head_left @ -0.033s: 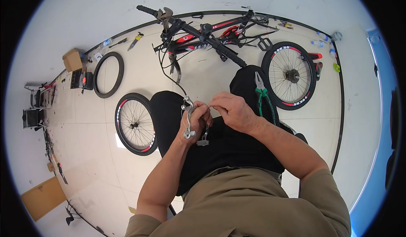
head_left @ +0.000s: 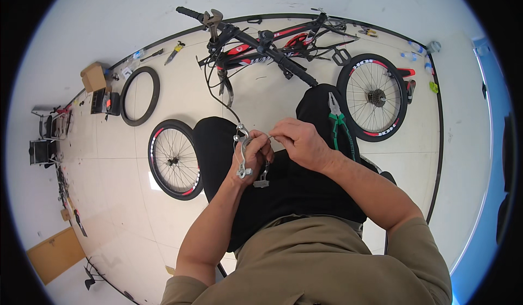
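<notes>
A silver bicycle brake caliper (head_left: pixel 242 170) hangs at my left hand (head_left: pixel 254 151), whose fingers are closed round it. One of its arms, ending in a grey block, dangles below the fingers over my lap. From the handlebar a black cable (head_left: pixel 219 102) curves down into the top of the caliper. Close beside it on the right, the thumb and fingers of my right hand (head_left: pixel 298 141) pinch a thin wire end that runs across from my left fingertips. Pliers (head_left: pixel 339 121) with green handles lie on my right thigh, jaws pointing away from me.
Beyond my knees stands a black and red bicycle frame (head_left: pixel 256 60) with an adjustable wrench (head_left: pixel 212 20) at its handlebar. One wheel (head_left: pixel 175 159) lies on the left, another (head_left: pixel 372 97) on the right. A loose tyre (head_left: pixel 140 96) and cardboard box (head_left: pixel 93 77) sit far left.
</notes>
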Demonstrator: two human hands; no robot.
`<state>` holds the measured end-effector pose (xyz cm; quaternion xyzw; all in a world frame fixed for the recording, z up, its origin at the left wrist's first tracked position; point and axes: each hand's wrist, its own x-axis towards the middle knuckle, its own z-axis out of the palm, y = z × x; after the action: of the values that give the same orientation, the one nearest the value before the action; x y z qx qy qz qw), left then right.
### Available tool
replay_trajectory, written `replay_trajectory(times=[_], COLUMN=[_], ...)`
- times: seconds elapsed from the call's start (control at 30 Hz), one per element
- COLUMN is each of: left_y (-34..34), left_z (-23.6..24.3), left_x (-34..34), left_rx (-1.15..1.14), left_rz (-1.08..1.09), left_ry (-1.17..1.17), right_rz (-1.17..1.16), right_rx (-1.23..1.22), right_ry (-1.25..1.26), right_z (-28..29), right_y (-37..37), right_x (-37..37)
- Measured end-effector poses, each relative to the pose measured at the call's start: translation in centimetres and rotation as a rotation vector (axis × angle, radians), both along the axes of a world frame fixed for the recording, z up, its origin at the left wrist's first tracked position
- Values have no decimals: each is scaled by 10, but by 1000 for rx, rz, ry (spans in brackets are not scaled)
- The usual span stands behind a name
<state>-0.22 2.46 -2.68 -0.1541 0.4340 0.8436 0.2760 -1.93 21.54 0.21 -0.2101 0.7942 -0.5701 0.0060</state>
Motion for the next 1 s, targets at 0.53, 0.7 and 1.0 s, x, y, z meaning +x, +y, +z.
replay_trajectory(times=[0.53, 0.7, 1.0], left_y=[-2, -1, -1], left_z=[1, 3, 4], left_x=[0, -1, -1], left_rx=[17, 37, 51], left_rz=[-39, -28, -23], left_ry=[14, 1, -12], right_rz=[14, -96, -97], right_rx=[82, 8, 53], right_ry=[-211, -250, -274], right_z=[3, -3, -5], right_y=[3, -2, 7], right_x=[-1, 1, 1])
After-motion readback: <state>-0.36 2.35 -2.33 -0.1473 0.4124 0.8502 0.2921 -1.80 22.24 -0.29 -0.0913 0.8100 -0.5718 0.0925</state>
